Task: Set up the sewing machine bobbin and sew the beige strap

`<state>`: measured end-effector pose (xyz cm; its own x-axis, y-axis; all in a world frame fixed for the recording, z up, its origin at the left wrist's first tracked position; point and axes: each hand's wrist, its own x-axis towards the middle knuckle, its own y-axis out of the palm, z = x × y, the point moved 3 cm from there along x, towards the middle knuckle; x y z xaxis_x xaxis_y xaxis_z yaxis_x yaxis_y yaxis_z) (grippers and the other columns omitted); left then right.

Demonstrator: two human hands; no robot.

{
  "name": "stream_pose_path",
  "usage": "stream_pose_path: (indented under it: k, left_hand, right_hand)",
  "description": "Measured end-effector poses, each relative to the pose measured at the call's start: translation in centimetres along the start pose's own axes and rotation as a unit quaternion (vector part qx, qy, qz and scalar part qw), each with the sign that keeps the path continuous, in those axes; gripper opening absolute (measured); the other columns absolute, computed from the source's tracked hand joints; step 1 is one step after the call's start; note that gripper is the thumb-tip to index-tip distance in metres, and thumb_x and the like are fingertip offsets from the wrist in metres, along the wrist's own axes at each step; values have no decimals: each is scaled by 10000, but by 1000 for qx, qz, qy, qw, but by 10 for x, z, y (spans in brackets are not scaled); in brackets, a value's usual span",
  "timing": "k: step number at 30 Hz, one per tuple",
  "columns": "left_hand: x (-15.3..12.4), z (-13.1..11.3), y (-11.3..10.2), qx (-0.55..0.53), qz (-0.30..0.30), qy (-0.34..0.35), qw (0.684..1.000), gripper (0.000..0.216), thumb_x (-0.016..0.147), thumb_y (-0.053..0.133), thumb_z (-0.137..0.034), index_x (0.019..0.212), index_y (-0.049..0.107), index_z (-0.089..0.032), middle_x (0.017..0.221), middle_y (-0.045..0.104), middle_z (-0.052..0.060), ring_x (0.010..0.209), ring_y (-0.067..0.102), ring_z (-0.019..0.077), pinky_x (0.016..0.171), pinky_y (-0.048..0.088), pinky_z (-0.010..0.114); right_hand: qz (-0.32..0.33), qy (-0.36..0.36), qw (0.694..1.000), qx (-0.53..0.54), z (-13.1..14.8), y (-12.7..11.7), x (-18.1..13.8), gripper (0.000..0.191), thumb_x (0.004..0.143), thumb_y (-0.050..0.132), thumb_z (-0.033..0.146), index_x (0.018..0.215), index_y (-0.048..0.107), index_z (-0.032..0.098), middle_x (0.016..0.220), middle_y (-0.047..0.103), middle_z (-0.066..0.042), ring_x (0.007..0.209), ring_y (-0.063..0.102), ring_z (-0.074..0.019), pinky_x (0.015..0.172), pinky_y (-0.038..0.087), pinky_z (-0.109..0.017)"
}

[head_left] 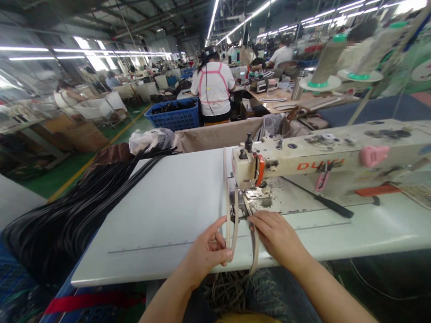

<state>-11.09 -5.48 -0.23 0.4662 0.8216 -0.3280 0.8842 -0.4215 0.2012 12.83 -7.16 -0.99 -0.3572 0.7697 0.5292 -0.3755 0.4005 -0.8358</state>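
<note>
A narrow beige strap (236, 218) bends in a loop in front of the sewing machine's needle area. My left hand (209, 247) is at the loop's left side, index finger stretched along it, thumb and curled fingers closed at its lower end. To the right, my right hand (276, 233) pinches another beige strap length (256, 249), which runs from under the machine head (247, 167) and hangs over the table edge. Whether both lengths are one strap I cannot tell. The needle and presser foot are mostly hidden by the machine head.
A black-handled tool (335, 207) lies on the white sewing table (166, 198), under the machine arm. Long black strips (76, 214) are heaped at the left. More beige strips (227, 292) lie around my lap. Ahead, a person (213, 86) sits beside a blue crate (172, 116).
</note>
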Motion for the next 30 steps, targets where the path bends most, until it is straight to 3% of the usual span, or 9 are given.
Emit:
stream_pose_path:
  k: [5, 11, 18, 30]
  left_hand:
    - [0, 4, 0, -8, -3, 6, 1000, 984, 658, 944, -311, 1535, 504, -244, 798, 564, -45, 696, 667, 159, 585, 523, 266]
    - [-1, 7, 1, -17, -6, 7, 1000, 961, 648, 955, -319, 1512, 537, -262, 817, 563, -39, 704, 671, 160, 592, 528, 269]
    - [0, 5, -1, -3, -1, 1, 1000, 987, 658, 955, -328, 1536, 510, -250, 810, 575, -32, 707, 657, 157, 596, 516, 267]
    - [-9, 0, 2, 10, 1, -16, 1000, 1007, 681, 938, -374, 1554, 460, -215, 832, 574, -22, 729, 631, 160, 620, 522, 283]
  right_hand:
    - [-23, -34, 997, -59, -1, -7, 9, 221, 1049, 538, 178, 1126, 745, 183, 1041, 764, -100, 975, 663, -250, 870, 479, -407]
    - [-76, -8, 997, -11, 6, -13, 15, 197, 1026, 603, 212, 1130, 770, 218, 1182, 771, -96, 1201, 656, -266, 1000, 513, -443]
    - [-35, -15, 999, 13, 12, -14, 3, 225, 1026, 578, 197, 1158, 760, 211, 1208, 774, -87, 1211, 675, -264, 1134, 474, -520]
    - [33, 41, 999, -7, 5, 2, 9, 349, 1059, 536, 261, 1367, 667, 160, 1440, 659, -126, 1355, 597, -281, 1186, 450, -524]
